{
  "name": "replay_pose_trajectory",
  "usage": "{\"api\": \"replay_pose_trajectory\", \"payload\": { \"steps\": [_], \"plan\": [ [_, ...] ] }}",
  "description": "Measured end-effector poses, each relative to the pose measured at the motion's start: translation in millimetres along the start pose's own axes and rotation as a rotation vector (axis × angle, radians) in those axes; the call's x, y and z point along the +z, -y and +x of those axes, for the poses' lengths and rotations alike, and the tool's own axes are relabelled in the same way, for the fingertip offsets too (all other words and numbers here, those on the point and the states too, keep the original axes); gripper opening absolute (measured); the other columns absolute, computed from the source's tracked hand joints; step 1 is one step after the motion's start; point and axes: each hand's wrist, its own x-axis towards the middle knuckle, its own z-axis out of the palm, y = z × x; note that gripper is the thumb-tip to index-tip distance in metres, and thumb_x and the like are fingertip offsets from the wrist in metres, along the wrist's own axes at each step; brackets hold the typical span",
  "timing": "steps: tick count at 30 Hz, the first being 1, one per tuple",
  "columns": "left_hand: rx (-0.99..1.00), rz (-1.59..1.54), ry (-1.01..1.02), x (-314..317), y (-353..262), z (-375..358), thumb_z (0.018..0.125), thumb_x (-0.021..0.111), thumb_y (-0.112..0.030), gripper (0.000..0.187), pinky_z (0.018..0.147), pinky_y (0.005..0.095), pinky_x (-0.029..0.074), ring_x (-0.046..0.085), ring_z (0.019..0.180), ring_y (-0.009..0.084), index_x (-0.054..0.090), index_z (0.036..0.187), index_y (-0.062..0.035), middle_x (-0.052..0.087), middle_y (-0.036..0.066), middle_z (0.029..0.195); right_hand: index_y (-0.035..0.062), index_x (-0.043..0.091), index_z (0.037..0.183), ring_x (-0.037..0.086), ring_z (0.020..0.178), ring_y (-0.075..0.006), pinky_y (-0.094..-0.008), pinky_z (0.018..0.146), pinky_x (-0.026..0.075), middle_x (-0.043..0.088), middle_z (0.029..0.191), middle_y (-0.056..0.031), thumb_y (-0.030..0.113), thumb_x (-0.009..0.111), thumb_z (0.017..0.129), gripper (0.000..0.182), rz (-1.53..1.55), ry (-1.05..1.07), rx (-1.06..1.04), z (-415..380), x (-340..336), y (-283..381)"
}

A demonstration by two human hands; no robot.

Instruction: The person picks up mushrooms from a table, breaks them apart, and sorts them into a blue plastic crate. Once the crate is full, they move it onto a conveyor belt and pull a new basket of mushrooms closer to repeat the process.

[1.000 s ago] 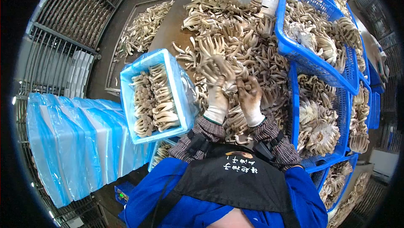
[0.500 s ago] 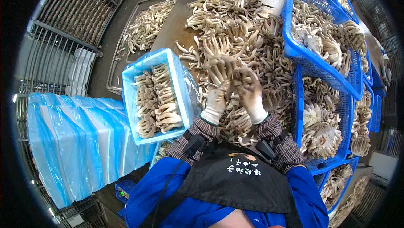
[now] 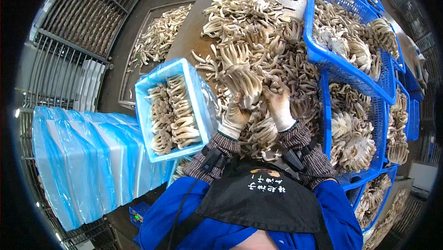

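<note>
My left hand (image 3: 236, 115), in a stained white glove, is closed on the lower end of a cluster of long-stemmed mushrooms (image 3: 242, 83). The cluster leans over the pile, its stems fanned side by side. Just to its right, my right hand (image 3: 278, 106), gloved too, has its fingers curled round some brown-capped mushrooms (image 3: 273, 83); its fingertips are partly hidden. Under and around both hands spreads a heap of loose mushrooms (image 3: 258, 132). To the left stands a foam box (image 3: 190, 88) lined with blue film, holding mushrooms laid in rows.
Blue plastic baskets (image 3: 314, 47) full of mushroom clusters are stacked along the right. Several blue-wrapped boxes (image 3: 76, 157) stand in a row at the lower left. More mushrooms (image 3: 159, 33) lie on a lower surface at the back left. A metal rack (image 3: 87, 14) stands beyond.
The cluster has turned and shows more of its stems. My hands have come slightly apart, the left one lower. Another person's gloved hand has gone from the far end of the table.
</note>
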Motion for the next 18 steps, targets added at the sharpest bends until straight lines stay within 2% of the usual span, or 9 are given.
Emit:
{"api": "replay_pose_trajectory", "payload": {
  "steps": [2, 4, 6, 8, 10, 11, 14, 15, 18],
  "plan": [
    [0.024, 0.012, -0.035, -4.3, -0.3, 6.7, 0.086, 0.073, -0.025, 0.067, 0.114, 0.0429, 0.037, 0.046, 0.134, 0.0240, 0.043, 0.144, -0.0097, 0.049, 0.006, 0.144, -0.0018, 0.046, 0.131, 0.058, 0.115, -0.0186, -0.0296, 0.095, 0.048, 0.059, 0.126, -0.0106, 0.003, 0.069, 0.088, 0.049, 0.027, 0.055, 0.120, -11.1, -2.1, -16.3],
    [0.005, -0.027, -0.028, 5.4, -1.2, 4.6, 0.086, 0.072, -0.027, 0.069, 0.115, 0.0421, 0.034, 0.044, 0.135, 0.0231, 0.041, 0.145, -0.0096, 0.047, 0.006, 0.146, -0.0012, 0.044, 0.134, 0.054, 0.119, -0.0188, -0.0305, 0.097, 0.046, 0.058, 0.126, -0.0113, 0.004, 0.071, 0.087, 0.055, 0.150, 0.133, 0.148, -12.2, -10.2, -43.3],
    [0.050, -0.014, 0.057, 9.3, 0.4, 5.3, 0.090, 0.068, -0.026, 0.059, 0.115, 0.0428, 0.036, 0.048, 0.133, 0.0233, 0.045, 0.142, -0.0094, 0.051, 0.007, 0.142, 0.0005, 0.043, 0.132, 0.060, 0.107, -0.0193, -0.0310, 0.092, 0.050, 0.059, 0.120, -0.0129, 0.006, 0.070, 0.088, 0.053, -0.231, -0.007, 0.016, -17.1, -15.1, -65.6],
    [0.009, -0.084, 0.041, -0.4, 0.5, 3.5, 0.089, 0.069, -0.026, 0.062, 0.115, 0.0441, 0.036, 0.048, 0.132, 0.0244, 0.044, 0.144, -0.0108, 0.051, 0.007, 0.142, 0.0007, 0.041, 0.133, 0.063, 0.095, -0.0188, -0.0296, 0.083, 0.052, 0.059, 0.116, -0.0134, 0.009, 0.069, 0.088, 0.053, -0.252, -0.063, -0.082, -17.5, -9.1, -28.8],
    [0.018, -0.013, 0.019, 9.9, -0.2, -3.9, 0.085, 0.074, -0.031, 0.074, 0.117, 0.0441, 0.031, 0.042, 0.137, 0.0261, 0.039, 0.147, -0.0092, 0.045, 0.007, 0.147, 0.0020, 0.044, 0.128, 0.064, 0.089, -0.0146, -0.0243, 0.071, 0.055, 0.062, 0.103, -0.0075, 0.007, 0.066, 0.092, 0.043, 0.369, -0.196, 0.477, -10.5, -5.7, 4.1],
    [0.044, 0.104, -0.030, 12.1, -0.8, -4.3, 0.084, 0.074, -0.032, 0.074, 0.115, 0.0440, 0.033, 0.044, 0.135, 0.0249, 0.040, 0.146, -0.0092, 0.047, 0.007, 0.145, 0.0028, 0.046, 0.127, 0.064, 0.078, -0.0137, -0.0232, 0.065, 0.054, 0.063, 0.100, -0.0066, 0.009, 0.066, 0.092, 0.040, 0.061, -0.098, 0.297, -2.4, -19.2, -36.9],
    [0.044, 0.193, 0.013, -7.2, 1.5, 4.4, 0.085, 0.073, -0.032, 0.072, 0.113, 0.0438, 0.037, 0.047, 0.132, 0.0245, 0.041, 0.145, -0.0091, 0.048, 0.007, 0.144, 0.0006, 0.051, 0.122, 0.063, 0.078, -0.0128, -0.0233, 0.064, 0.052, 0.063, 0.098, -0.0067, 0.011, 0.068, 0.092, 0.036, 0.028, 0.201, 0.107, 1.5, -24.1, -53.1],
    [0.087, 0.190, 0.004, -1.4, 0.9, 5.4, 0.087, 0.071, -0.030, 0.066, 0.109, 0.0429, 0.042, 0.052, 0.128, 0.0240, 0.044, 0.143, -0.0086, 0.052, 0.007, 0.140, -0.0016, 0.056, 0.116, 0.063, 0.080, -0.0116, -0.0229, 0.065, 0.052, 0.063, 0.100, -0.0060, 0.012, 0.070, 0.091, 0.031, 0.042, 0.235, 0.150, -2.2, -19.0, -21.0],
    [0.076, 0.265, -0.016, 5.3, -7.7, 8.1, 0.088, 0.070, -0.024, 0.063, 0.108, 0.0394, 0.043, 0.055, 0.124, 0.0227, 0.044, 0.142, -0.0055, 0.055, 0.007, 0.136, -0.0015, 0.057, 0.120, 0.062, 0.080, -0.0093, -0.0221, 0.065, 0.052, 0.063, 0.099, -0.0045, 0.013, 0.071, 0.090, 0.036, 0.218, -0.006, 0.277, -10.4, 2.0, 1.4]
  ]
}}
